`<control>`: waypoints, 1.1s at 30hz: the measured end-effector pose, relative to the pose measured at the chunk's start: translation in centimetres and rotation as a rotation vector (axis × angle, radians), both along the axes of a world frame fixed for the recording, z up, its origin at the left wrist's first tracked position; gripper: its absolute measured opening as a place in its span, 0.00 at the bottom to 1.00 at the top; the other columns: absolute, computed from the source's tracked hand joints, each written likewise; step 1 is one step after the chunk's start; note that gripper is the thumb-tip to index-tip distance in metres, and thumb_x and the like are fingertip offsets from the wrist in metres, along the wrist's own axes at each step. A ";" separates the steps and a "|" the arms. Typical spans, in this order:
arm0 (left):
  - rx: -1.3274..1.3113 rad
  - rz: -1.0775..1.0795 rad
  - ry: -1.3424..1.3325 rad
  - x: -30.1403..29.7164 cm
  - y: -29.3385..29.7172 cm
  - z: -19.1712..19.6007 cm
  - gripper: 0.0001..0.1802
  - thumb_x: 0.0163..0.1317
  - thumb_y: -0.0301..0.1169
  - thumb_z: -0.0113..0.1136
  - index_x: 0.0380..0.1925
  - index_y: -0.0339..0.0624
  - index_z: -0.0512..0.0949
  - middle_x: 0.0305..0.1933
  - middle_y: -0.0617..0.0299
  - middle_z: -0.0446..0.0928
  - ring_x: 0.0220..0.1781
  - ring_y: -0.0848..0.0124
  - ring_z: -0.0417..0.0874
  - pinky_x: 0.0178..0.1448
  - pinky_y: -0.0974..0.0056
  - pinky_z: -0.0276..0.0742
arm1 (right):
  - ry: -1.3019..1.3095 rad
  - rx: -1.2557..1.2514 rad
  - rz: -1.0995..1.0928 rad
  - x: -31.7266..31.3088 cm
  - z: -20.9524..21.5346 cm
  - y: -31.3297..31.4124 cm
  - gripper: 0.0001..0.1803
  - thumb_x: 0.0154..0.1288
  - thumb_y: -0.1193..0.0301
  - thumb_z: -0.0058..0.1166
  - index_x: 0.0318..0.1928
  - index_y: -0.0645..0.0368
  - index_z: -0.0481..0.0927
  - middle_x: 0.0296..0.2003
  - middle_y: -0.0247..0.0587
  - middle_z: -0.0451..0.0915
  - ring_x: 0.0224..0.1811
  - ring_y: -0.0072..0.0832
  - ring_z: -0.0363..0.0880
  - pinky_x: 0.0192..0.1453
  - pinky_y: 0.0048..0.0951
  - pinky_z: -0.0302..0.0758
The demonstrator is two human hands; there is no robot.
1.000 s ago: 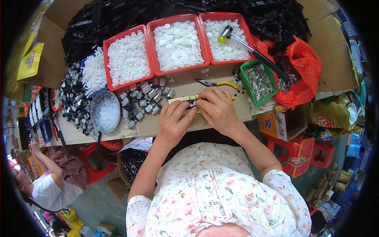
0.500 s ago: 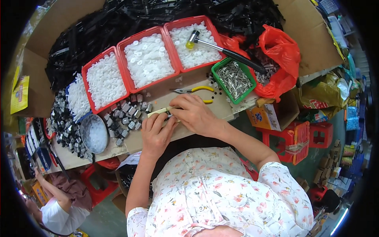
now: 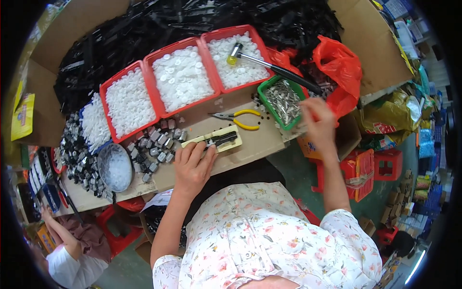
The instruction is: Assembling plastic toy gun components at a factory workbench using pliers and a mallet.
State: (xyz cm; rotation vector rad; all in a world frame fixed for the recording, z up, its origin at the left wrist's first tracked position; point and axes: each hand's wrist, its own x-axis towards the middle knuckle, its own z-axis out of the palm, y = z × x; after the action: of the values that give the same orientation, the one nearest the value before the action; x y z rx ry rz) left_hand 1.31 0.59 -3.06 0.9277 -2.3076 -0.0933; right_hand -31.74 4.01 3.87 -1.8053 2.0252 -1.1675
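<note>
Fingers [image 3: 198, 150] of the left hand [image 3: 194, 168] are clasped over the near left part of a cream block [image 3: 235, 144], whose edge there is hidden; a black part [image 3: 224, 138] is borne on it. The right hand [image 3: 317, 118], well right of the block, is blurred beside the green tray [image 3: 290, 126]; whether anything is pinched cannot be told. Pliers [image 3: 232, 115] are seen beyond the block.

The block [image 3: 230, 145] is cream, its insert [image 3: 224, 138] seemingly black, and 3 bins [image 3: 191, 104] red.
</note>
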 end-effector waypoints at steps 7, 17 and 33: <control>0.101 -0.040 0.038 -0.5 -0.5 1.7 0.16 0.51 0.27 0.74 0.42 0.42 0.85 0.48 0.57 0.79 0.53 0.55 0.79 0.52 0.53 0.73 | 0.396 0.320 -0.324 -10.7 -3.5 -0.9 0.15 0.63 0.64 0.64 0.42 0.64 0.82 0.32 0.55 0.82 0.36 0.50 0.83 0.40 0.45 0.76; -0.021 0.343 0.074 10.0 -5.8 5.9 0.12 0.56 0.24 0.68 0.42 0.39 0.84 0.39 0.54 0.79 0.47 0.53 0.78 0.52 0.52 0.73 | 0.461 0.385 -0.389 -13.7 -5.3 -2.4 0.17 0.61 0.67 0.62 0.49 0.61 0.82 0.37 0.58 0.84 0.43 0.56 0.83 0.46 0.50 0.75; -0.127 0.617 -0.395 16.3 -16.8 7.4 0.13 0.49 0.26 0.72 0.37 0.43 0.86 0.41 0.59 0.77 0.49 0.58 0.76 0.51 0.55 0.74 | 0.385 0.208 -0.257 -14.3 -2.9 -0.8 0.12 0.63 0.70 0.61 0.43 0.65 0.80 0.31 0.46 0.81 0.30 0.36 0.77 0.39 0.36 0.73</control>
State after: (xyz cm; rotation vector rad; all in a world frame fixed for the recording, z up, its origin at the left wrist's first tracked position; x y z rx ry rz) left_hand 17.58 -16.16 4.38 1.6576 -2.2145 0.5317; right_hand -46.01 3.26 0.94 -1.8137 2.5453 -0.6618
